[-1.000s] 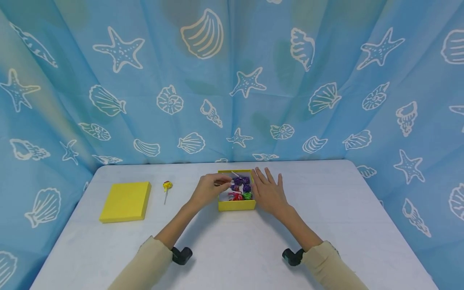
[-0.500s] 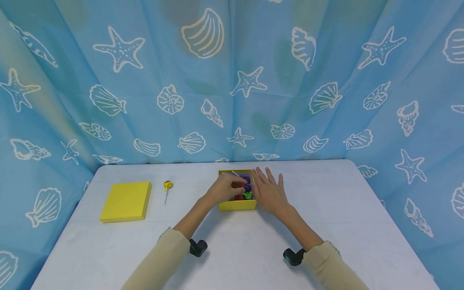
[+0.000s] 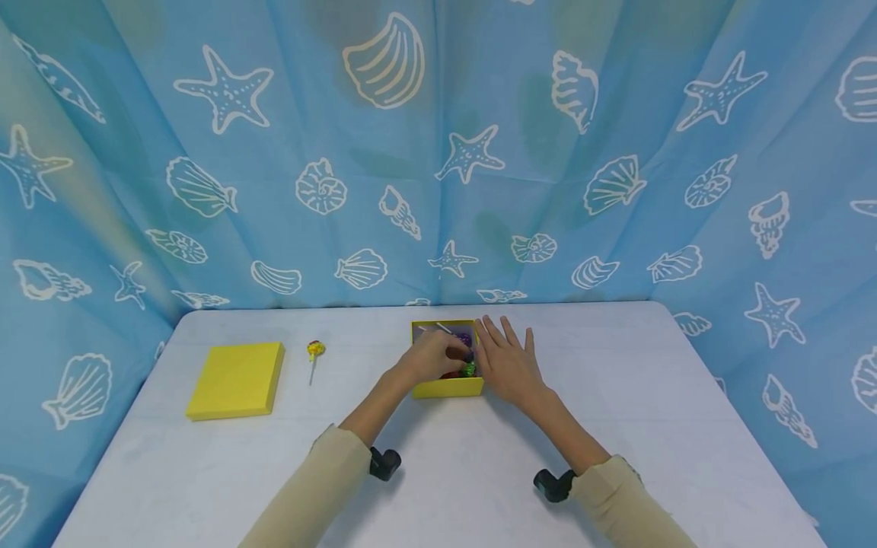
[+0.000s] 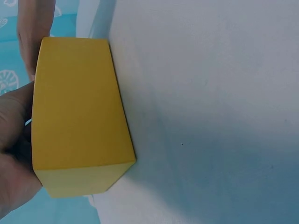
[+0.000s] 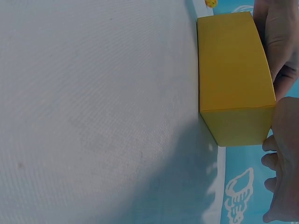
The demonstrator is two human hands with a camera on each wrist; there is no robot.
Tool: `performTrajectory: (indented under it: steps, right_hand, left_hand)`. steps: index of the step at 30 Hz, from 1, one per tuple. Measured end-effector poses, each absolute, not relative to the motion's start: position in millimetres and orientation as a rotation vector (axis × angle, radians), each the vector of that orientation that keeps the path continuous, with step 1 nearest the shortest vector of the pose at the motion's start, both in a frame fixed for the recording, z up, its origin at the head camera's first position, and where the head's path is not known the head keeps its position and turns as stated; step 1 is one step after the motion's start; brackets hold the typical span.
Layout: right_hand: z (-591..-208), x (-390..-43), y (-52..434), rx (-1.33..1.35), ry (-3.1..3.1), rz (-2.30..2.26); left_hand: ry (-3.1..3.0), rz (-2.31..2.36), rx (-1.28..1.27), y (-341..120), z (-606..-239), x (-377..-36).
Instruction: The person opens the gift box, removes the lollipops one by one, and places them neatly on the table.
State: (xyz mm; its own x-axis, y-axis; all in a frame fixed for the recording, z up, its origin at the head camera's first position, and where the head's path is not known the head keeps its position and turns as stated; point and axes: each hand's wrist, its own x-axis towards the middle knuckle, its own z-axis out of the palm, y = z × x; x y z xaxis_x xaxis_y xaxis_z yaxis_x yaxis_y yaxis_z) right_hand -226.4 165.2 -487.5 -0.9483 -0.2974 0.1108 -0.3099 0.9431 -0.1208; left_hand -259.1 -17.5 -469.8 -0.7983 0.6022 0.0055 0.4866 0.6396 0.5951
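Note:
In the head view my left hand (image 3: 432,358) reaches over the yellow box (image 3: 448,389) with curled fingers, its fingertips down among several wrapped lollipops. Between the hands show a purple lollipop (image 3: 464,339) and a green one (image 3: 469,370); red wrapping peeks out below the left hand. I cannot tell whether the left fingers pinch one. My right hand (image 3: 508,361) lies along the box's right side with straight fingers, fingertips at the rim. In the wrist views the box's yellow outer wall (image 4: 81,102) hides what is inside.
To the left on the white table (image 3: 438,479) lie a square yellow lid (image 3: 236,381) and a single yellow lollipop (image 3: 315,350) with its stick toward me. Behind the table hangs a blue curtain (image 3: 438,213) with shell prints.
My left hand has moved right and deeper over the box, now covering most of the purple and red lollipops. My right hand, the lid and the lone lollipop stay in place.

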Motion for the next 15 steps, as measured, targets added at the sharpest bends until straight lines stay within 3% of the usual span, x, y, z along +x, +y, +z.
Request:
performTrajectory:
  steps: [15]
  right_hand:
    - [-487.1, -226.1, 164.3, 0.463, -3.023, 0.226]
  left_hand:
    - [2.643, 0.786, 0.845, -11.0, -472.7, -261.2]
